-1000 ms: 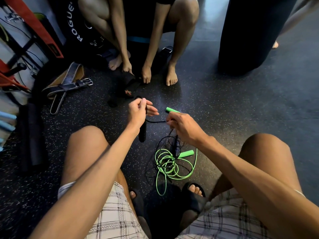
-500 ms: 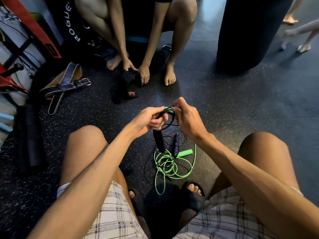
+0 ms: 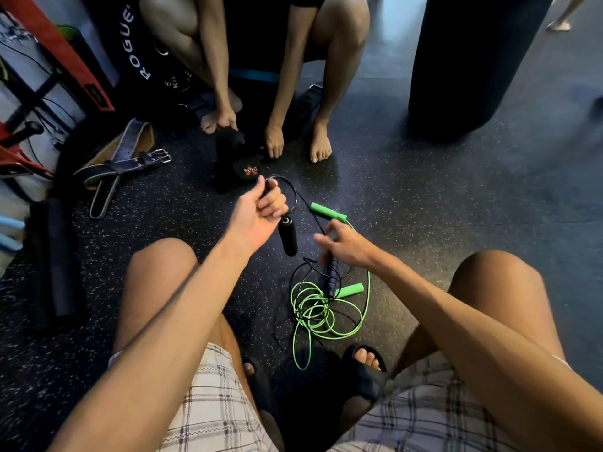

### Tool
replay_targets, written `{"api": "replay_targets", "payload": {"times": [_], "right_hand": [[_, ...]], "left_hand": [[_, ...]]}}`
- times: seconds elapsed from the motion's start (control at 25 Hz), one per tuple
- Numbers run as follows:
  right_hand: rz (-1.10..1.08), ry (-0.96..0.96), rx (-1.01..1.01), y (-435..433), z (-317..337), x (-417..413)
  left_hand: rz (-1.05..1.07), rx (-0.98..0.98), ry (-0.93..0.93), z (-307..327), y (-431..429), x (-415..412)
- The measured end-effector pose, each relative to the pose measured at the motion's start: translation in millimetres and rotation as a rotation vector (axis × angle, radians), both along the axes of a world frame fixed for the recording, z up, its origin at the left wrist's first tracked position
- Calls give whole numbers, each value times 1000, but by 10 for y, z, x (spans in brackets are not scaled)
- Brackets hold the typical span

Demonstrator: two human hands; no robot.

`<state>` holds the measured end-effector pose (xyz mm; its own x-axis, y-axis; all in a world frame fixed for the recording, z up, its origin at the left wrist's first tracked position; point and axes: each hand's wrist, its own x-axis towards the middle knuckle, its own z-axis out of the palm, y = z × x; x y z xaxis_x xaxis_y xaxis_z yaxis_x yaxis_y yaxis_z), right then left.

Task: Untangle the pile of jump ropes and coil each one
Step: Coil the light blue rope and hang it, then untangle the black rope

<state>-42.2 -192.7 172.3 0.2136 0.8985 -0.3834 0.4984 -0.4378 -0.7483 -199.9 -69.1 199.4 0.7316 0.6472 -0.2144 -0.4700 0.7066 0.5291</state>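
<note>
Across the speckled gym floor (image 3: 440,223), a dark punching bag (image 3: 473,60) stands far right and a leather belt (image 3: 127,161) lies far left, both well apart from the work. Nearer, between the squatting person's knees, the green rope (image 3: 318,313) sits in a loose heap with thin black cord threaded through it. The left hand (image 3: 261,212) is raised, its fingers curled tight around gathered loops of the black rope (image 3: 295,197), likely so the finished turns cannot spring open. The black handle (image 3: 288,238) dangles just below that fist. The right hand (image 3: 347,246) appears to pinch the black cord between thumb and forefinger, other fingers loose, seemingly to draw slack free of the green heap.
</note>
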Motion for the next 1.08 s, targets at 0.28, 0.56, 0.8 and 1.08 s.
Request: {"api": "replay_targets", "payload": {"times": [0.28, 0.56, 0.8, 1.08], "right_hand": [[45, 89, -78, -42, -144, -43], [161, -251, 107, -6, -90, -32], [211, -386, 356, -3, 38, -27], [109, -501, 506, 4, 141, 93]], "left_hand": [[397, -94, 119, -45, 130, -45], [473, 451, 582, -151, 91, -12], [272, 741, 813, -192, -16, 52], [-216, 894, 863, -202, -181, 138]]}}
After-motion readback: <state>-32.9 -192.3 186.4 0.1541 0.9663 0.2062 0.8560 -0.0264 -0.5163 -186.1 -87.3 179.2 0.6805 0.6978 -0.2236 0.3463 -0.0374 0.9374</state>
